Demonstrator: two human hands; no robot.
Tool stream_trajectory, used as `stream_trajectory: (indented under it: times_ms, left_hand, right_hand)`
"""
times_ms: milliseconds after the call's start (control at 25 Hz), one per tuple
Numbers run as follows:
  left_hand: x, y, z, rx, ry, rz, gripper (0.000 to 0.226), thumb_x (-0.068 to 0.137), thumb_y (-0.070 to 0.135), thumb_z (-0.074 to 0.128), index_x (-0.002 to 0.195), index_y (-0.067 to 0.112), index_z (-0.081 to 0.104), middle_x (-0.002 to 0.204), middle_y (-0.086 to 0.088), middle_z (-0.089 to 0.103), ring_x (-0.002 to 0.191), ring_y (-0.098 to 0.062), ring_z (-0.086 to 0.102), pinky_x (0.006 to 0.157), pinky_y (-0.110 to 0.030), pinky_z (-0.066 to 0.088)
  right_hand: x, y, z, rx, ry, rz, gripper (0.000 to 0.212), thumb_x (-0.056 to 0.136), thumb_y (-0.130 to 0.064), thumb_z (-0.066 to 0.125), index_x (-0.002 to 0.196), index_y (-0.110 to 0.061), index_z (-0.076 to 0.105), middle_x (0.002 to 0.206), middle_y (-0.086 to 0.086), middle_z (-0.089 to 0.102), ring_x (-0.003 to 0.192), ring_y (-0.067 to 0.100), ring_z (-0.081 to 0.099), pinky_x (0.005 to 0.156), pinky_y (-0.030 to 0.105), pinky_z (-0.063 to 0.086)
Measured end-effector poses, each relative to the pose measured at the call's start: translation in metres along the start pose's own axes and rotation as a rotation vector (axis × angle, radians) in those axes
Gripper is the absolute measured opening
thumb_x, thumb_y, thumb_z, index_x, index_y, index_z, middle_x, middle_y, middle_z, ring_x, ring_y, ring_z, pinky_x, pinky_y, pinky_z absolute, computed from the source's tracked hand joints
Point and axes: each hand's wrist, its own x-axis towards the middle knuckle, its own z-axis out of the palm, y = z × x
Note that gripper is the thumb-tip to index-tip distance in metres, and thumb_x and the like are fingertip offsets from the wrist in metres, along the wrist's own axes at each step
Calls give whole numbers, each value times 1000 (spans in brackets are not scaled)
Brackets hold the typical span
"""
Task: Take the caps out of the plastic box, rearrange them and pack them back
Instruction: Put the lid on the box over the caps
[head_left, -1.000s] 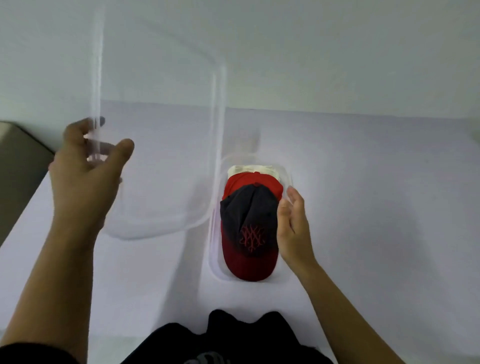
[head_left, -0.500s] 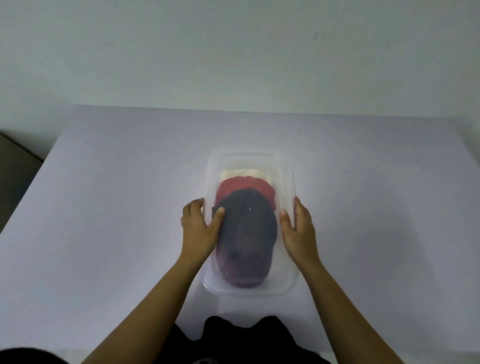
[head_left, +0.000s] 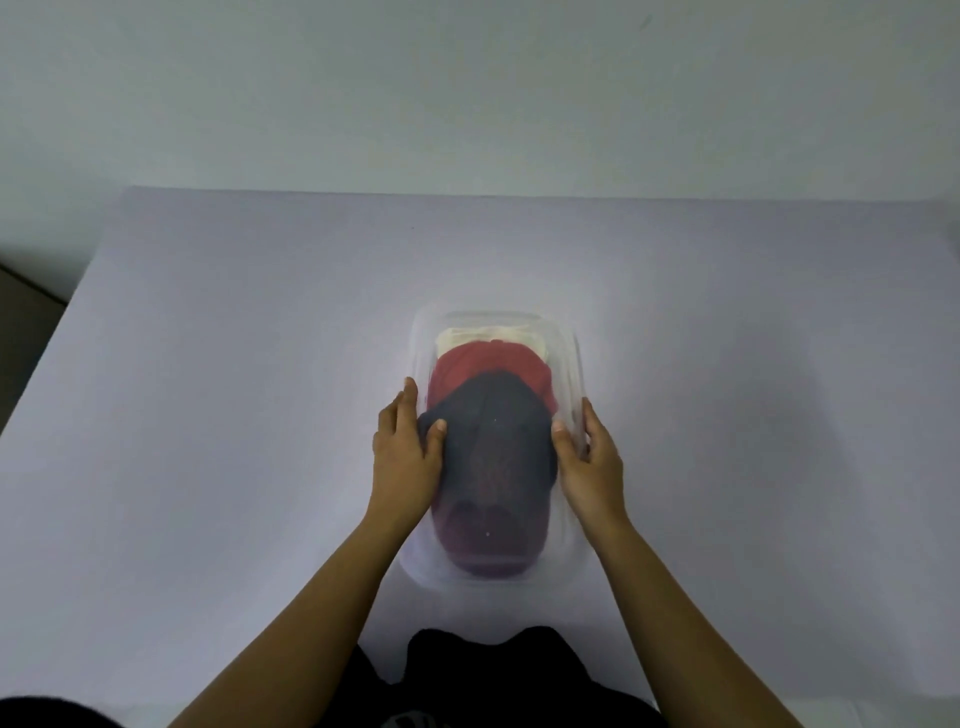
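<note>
A clear plastic box (head_left: 569, 358) with its clear lid on stands in the middle of the table. Through the lid I see three stacked caps: a dark navy cap with a red brim (head_left: 493, 447) nearest me, a red cap (head_left: 488, 364) behind it, and a cream cap (head_left: 457, 340) at the far end. My left hand (head_left: 408, 452) rests on the box's left edge, thumb on the lid. My right hand (head_left: 589, 462) presses the right edge, thumb on top as well. Both hands lie flat against the box.
The box stands on a pale lavender table (head_left: 208, 415) against a white wall. A dark floor area (head_left: 26, 322) shows past the table's left edge. My dark clothing (head_left: 483, 670) is at the near edge.
One second ago my left hand held the lid up at the left. The lid now lies on the box, and both hands have settled on its sides.
</note>
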Motion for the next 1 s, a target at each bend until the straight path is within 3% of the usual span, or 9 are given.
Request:
stream_trajectory:
  times_ms: [280,400,520,720,880,1000]
  left_hand:
    - [4,-3,-9,22,48,10,56,96,34,48,147,21,30,150,-6,39,134,-27,41,109,-41,34]
    - [2,-8,-7,5,62,42,55,94,37,48,145,20,35,146,-7,44,132,-27,44,107,-39,36]
    - [7,-9,-2,55,80,38,56,95,41,45,146,24,32,146,-6,43,127,-26,49,103,-38,41]
    - [13,-8,5,153,98,32,55,96,41,41,148,29,27,145,-5,41,115,-25,58,89,-41,52]
    - [9,-8,7,204,110,42,55,97,39,40,149,26,26,145,-4,41,116,-27,57,86,-43,53]
    - [10,-8,10,254,110,43,57,97,40,38,149,25,24,147,-4,39,116,-28,58,86,-45,55]
  right_hand:
    - [1,0,-8,166,-61,61,54,94,-24,54,143,-23,31,146,-2,38,127,16,42,94,23,37]
    - [2,6,-10,172,-93,64,48,94,-24,52,137,-24,32,140,-2,41,125,17,44,97,28,42]
    - [5,6,-7,19,-56,14,51,94,-31,51,140,-23,30,145,0,39,131,21,42,107,39,40]
    - [10,5,-2,-15,21,-6,55,91,-36,55,140,-33,31,138,-1,44,121,19,49,102,41,45]
    - [11,7,5,-291,36,-108,58,96,-34,44,147,-37,16,126,5,42,99,13,50,85,31,48]
    - [15,7,6,-184,67,-51,59,94,-32,50,145,-40,21,131,5,43,112,18,51,95,37,47]
